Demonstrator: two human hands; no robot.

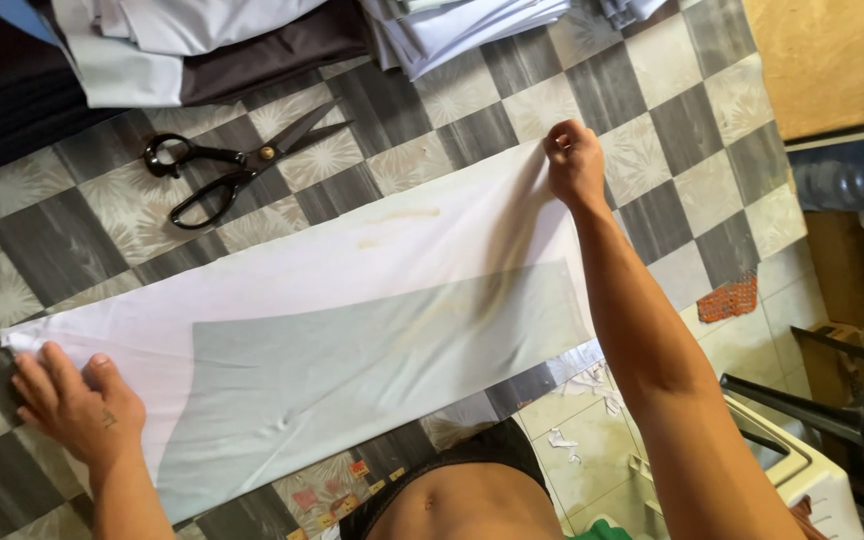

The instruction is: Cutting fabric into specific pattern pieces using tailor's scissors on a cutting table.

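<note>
A long white cloth [332, 260] lies spread across a table with a grey-and-white checked cover [672, 130]. On the cloth rests a grey curved pattern piece [372, 350]. My left hand [77, 400] lies flat, fingers spread, pressing down the cloth's left end. My right hand [572, 165] pinches the far right corner of the white cloth, pulling it taut so that creases run from the fingers.
Black-handled scissors [237, 165] lie open on the table beyond the cloth. Stacks of folded fabric [202, 50] in white, dark and blue sit along the far edge. A wooden board [832, 60] and a water bottle [847, 175] are to the right, tiled floor below.
</note>
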